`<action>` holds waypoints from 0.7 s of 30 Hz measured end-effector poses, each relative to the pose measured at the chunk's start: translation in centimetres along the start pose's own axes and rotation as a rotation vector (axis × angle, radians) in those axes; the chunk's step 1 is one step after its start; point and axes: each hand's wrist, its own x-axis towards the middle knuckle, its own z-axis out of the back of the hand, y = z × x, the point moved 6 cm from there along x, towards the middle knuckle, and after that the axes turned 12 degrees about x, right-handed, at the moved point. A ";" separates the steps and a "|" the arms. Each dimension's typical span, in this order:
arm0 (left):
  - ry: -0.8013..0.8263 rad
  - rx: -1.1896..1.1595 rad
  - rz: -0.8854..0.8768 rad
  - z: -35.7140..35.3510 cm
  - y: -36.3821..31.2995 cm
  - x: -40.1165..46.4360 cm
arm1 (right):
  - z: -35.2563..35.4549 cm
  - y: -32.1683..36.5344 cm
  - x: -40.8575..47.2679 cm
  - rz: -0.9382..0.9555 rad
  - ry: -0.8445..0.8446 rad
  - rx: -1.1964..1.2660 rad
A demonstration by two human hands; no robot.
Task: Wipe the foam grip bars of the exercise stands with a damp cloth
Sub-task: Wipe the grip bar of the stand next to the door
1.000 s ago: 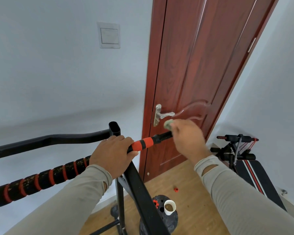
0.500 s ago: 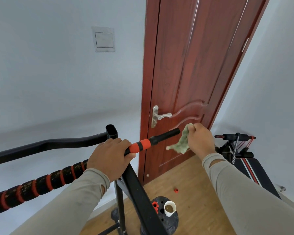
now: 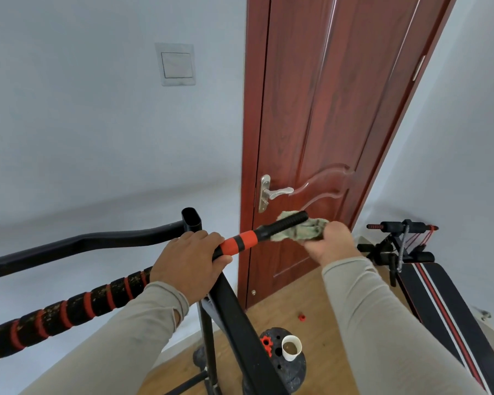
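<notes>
A black and red foam grip bar point(image 3: 257, 236) runs from lower left to upper right across the stand's black frame point(image 3: 234, 317). My left hand point(image 3: 190, 260) grips the bar near the frame's upright post. My right hand point(image 3: 327, 242) holds a bunched greenish cloth point(image 3: 300, 230) against the underside of the bar's black far end. The long left stretch of the bar point(image 3: 69, 312) carries red rings and pale specks.
A red-brown door point(image 3: 325, 124) with a metal handle point(image 3: 274, 192) stands right behind the bar's tip. A sit-up bench point(image 3: 428, 277) with foam rollers lies at the right. On the wood floor below sit a weight plate point(image 3: 294, 369) and a paper cup point(image 3: 291, 347).
My right hand drew the cloth off the bar's tip, then brought it back under the tip. My left hand has kept its grip in place.
</notes>
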 end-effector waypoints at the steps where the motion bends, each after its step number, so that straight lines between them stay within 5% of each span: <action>1: 0.003 0.008 0.001 -0.1 0.1 0.0 | 0.1 1.4 0.2 0.047 0.011 0.009; 4: 0.010 0.026 -0.003 -0.2 0.1 0.1 | -1.2 4.8 -1.2 0.306 0.121 -0.109; 10: 0.011 0.022 0.008 -0.1 0.2 0.2 | -6.3 -2.1 -9.7 1.174 0.653 -1.628; 12: 0.016 0.025 0.005 -0.1 0.1 0.1 | -5.6 -4.3 -10.5 1.353 0.673 -1.806; 15: 0.011 0.036 0.002 0.0 0.1 0.2 | -5.3 -5.6 -11.6 1.272 0.802 -1.636; 18: 0.020 0.042 0.005 0.0 0.1 0.1 | -5.6 -5.8 -11.9 1.265 0.956 -1.836; 21: 0.015 0.044 -0.002 0.1 0.0 0.2 | -6.1 -2.1 -9.7 1.251 0.729 -2.124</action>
